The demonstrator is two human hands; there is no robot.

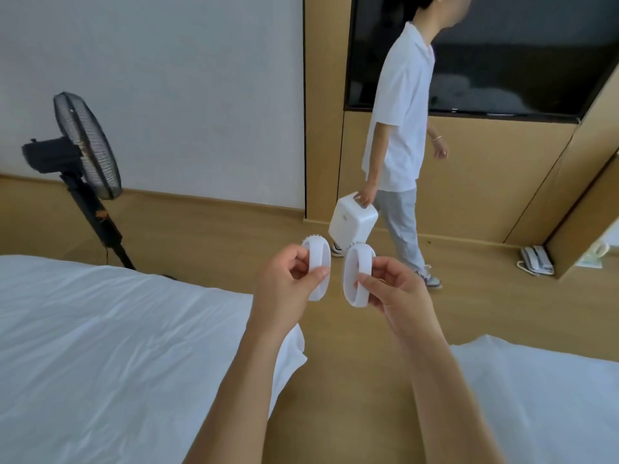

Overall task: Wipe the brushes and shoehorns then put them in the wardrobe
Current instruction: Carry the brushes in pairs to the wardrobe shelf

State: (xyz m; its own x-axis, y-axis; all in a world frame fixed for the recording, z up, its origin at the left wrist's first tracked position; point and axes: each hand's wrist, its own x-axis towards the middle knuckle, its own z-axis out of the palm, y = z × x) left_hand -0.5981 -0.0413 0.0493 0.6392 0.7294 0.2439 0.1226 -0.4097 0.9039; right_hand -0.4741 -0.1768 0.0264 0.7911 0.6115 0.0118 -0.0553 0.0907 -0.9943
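No legible text, label, brand, number or sign appears anywhere in this view. A small mark sits at the lower edge of the dark wall screen [502, 51], too small to read.

A black fan [85, 145] stands on the wood floor [207, 226] at the left, beside a bed [110, 333] under a white sheet. A second bed [542, 396] shows at the lower right. A person [400, 128] in a white shirt and grey trousers walks past a dark TV [502, 51] set in the wood wall, carrying a white case [351, 222]. A phone [536, 261] lies on the floor at the right.
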